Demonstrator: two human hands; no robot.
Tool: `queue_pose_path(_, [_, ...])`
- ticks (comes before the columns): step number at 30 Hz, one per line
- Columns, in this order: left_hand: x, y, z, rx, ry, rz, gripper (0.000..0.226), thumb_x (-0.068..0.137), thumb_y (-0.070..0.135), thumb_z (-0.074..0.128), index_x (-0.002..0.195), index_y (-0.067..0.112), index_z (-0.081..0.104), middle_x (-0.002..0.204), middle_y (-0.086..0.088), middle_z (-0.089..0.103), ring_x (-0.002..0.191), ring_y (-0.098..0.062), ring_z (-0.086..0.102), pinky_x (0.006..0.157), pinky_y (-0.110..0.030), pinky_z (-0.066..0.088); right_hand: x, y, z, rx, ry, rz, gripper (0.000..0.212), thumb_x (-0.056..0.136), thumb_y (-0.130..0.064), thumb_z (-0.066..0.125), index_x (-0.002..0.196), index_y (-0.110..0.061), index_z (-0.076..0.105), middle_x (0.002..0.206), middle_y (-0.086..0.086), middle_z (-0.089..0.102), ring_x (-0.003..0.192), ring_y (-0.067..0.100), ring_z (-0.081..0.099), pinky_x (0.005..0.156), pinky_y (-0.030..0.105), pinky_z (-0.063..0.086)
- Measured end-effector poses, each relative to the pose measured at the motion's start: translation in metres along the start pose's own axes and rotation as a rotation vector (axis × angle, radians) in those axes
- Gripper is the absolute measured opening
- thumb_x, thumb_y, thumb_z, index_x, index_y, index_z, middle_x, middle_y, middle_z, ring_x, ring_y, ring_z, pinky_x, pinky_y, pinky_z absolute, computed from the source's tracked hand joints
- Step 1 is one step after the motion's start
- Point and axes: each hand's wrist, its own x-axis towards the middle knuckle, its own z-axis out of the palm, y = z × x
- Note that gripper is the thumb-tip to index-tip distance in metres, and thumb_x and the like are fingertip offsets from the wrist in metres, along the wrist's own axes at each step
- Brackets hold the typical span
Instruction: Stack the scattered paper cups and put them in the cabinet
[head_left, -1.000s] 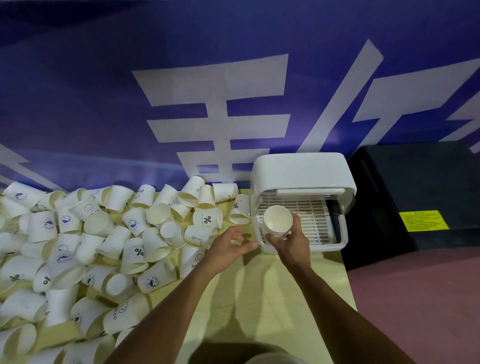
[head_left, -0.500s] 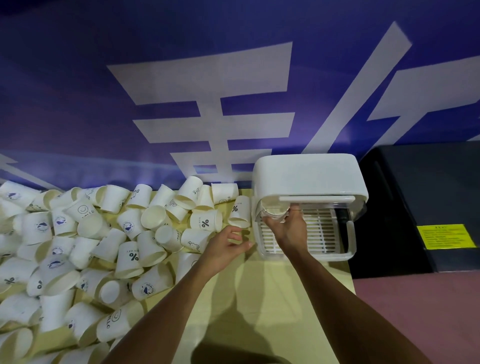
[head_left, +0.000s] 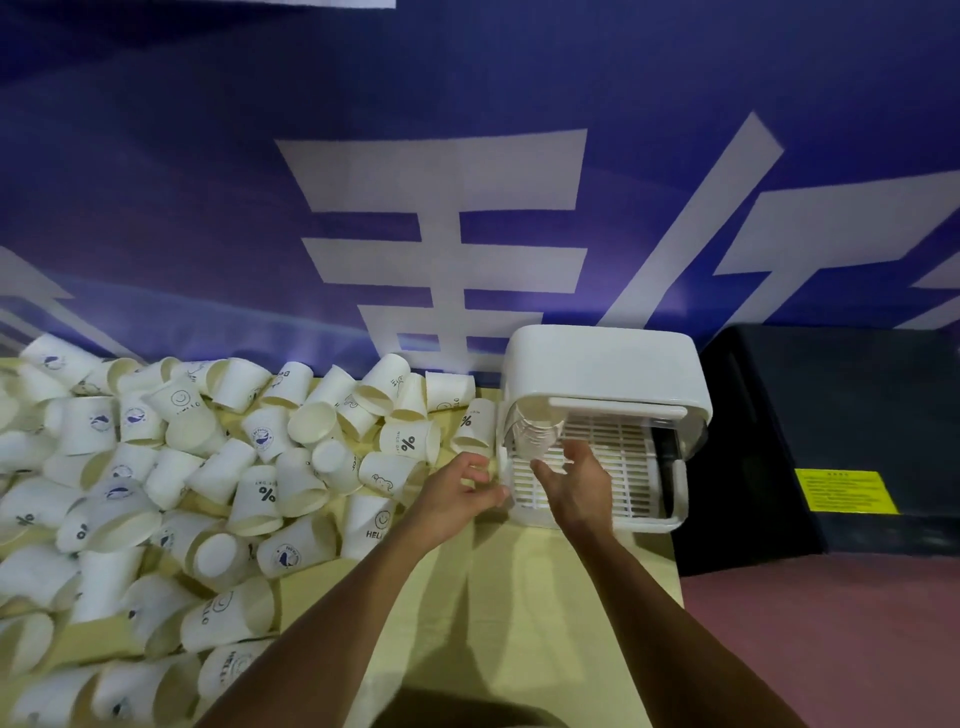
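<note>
A stack of white paper cups (head_left: 536, 428) stands upright on the slatted tray at the left inside of the small white cabinet (head_left: 608, 364), whose front is open. My right hand (head_left: 574, 483) is just below the stack, fingers spread, not touching it. My left hand (head_left: 462, 491) hovers beside the cabinet's left front corner, fingers loosely curled with nothing in them. Several loose printed paper cups (head_left: 208, 467) lie scattered in a pile over the left part of the yellow table (head_left: 519, 597).
A blue banner with large white characters (head_left: 441, 234) hangs right behind the table. A black box with a yellow label (head_left: 847, 491) stands to the right of the cabinet. Reddish floor (head_left: 831, 649) shows at the lower right, past the table edge.
My right hand carried the cup stack into the cabinet, set it on the tray at the left, and has let go, drawing back slightly. My left hand stayed beside the cabinet.
</note>
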Motion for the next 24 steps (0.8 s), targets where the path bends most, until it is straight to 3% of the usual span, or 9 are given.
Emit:
queue_pose_path(4, [-0.030,-0.004,-0.009,-0.020,0.052,0.003,0.050,0.080,0.045,0.079,0.122,0.030,0.056,0.108,0.014,0.062,0.098,-0.001,0.062,0.080,-0.018,0.047,-0.035,-0.009,0.011,0.049,-0.042,-0.106,0.041,0.090,-0.030,0.070,0.127,-0.014,0.061,0.123,0.001,0.068,0.108,0.019,0.065,0.088,0.032,0.050])
queue_pose_path(11, [-0.097,-0.063,-0.058,-0.133,0.296,-0.069,0.044,0.079,0.038,0.080,0.115,0.027,0.058,0.106,0.008,0.063,0.097,-0.005,0.063,0.085,-0.024,0.052,-0.083,-0.049,0.076,0.026,-0.323,-0.306,0.042,0.089,-0.031,0.072,0.127,-0.016,0.061,0.122,-0.005,0.068,0.098,0.013,0.066,0.083,0.029,0.050])
queue_pose_path(15, [-0.139,-0.103,-0.092,-0.161,0.405,-0.107,0.045,0.080,0.035,0.081,0.116,0.022,0.058,0.108,0.003,0.064,0.099,-0.010,0.065,0.093,-0.030,0.053,-0.117,-0.067,0.117,0.010,-0.457,-0.354,0.043,0.088,-0.030,0.073,0.127,-0.017,0.061,0.121,-0.004,0.068,0.097,0.014,0.067,0.087,0.032,0.053])
queue_pose_path(20, [-0.179,-0.154,-0.136,-0.139,0.479,-0.162,0.048,0.078,0.032,0.083,0.118,0.020,0.060,0.105,0.005,0.063,0.100,-0.014,0.065,0.090,-0.029,0.053,-0.157,-0.078,0.170,-0.055,-0.564,-0.364,0.042,0.087,-0.030,0.074,0.124,-0.018,0.062,0.117,-0.003,0.069,0.096,0.014,0.067,0.089,0.034,0.054])
queue_pose_path(24, [-0.202,-0.197,-0.177,-0.144,0.488,-0.185,0.043,0.079,0.034,0.082,0.115,0.028,0.060,0.108,0.008,0.064,0.102,-0.013,0.065,0.091,-0.030,0.053,-0.183,-0.092,0.210,-0.136,-0.601,-0.364,0.042,0.086,-0.028,0.075,0.124,-0.017,0.061,0.119,0.000,0.067,0.092,0.018,0.066,0.087,0.035,0.053])
